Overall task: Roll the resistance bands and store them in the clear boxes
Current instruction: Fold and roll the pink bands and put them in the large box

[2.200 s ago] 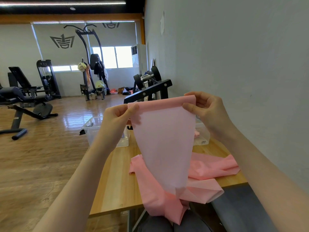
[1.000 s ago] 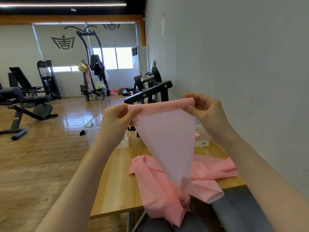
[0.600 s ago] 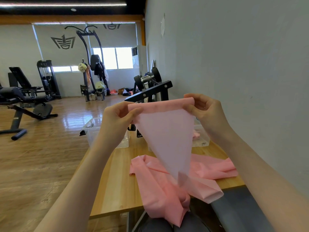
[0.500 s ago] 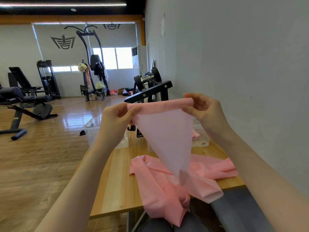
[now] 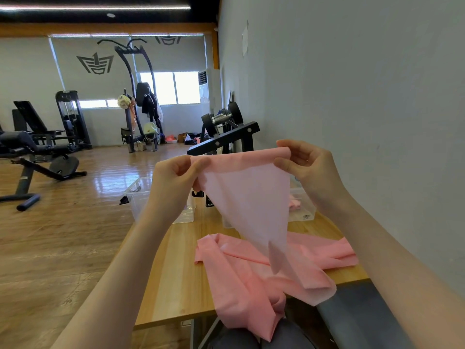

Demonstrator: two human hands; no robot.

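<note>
Gym machines point(image 5: 37, 147) stand far left on the wooden floor point(image 5: 63, 235), well apart from the work area. Nearer, a clear box point(image 5: 141, 197) sits at the far left corner of the wooden table point(image 5: 176, 273), partly hidden behind the left forearm; contents hard to make out through the plastic.

Left hand point(image 5: 173, 182) is raised above the table, thumb and curled fingers pinching the upper left corner of the pink resistance band point(image 5: 246, 197). The band's top edge runs level between both hands and looks rolled or folded over on itself into a narrow, darker strip. Below that edge the band hangs as a thin, translucent sheet, narrowing toward the table. Its lower length lies crumpled in loose folds on the near part of the table, one fold spilling off the near edge toward the person's lap.

Behind the band, a black metal frame point(image 5: 226, 139) carrying dumbbells point(image 5: 221, 117) stands beyond the table's far end.

Right hand point(image 5: 307, 170) pinches the upper right corner of the band, thumb in front, fingers curled behind. Just below that hand a second clear box point(image 5: 302, 207) rests at the far right of the table against the grey wall point(image 5: 352, 96); something pink shows inside it, possibly a rolled band, mostly hidden.
</note>
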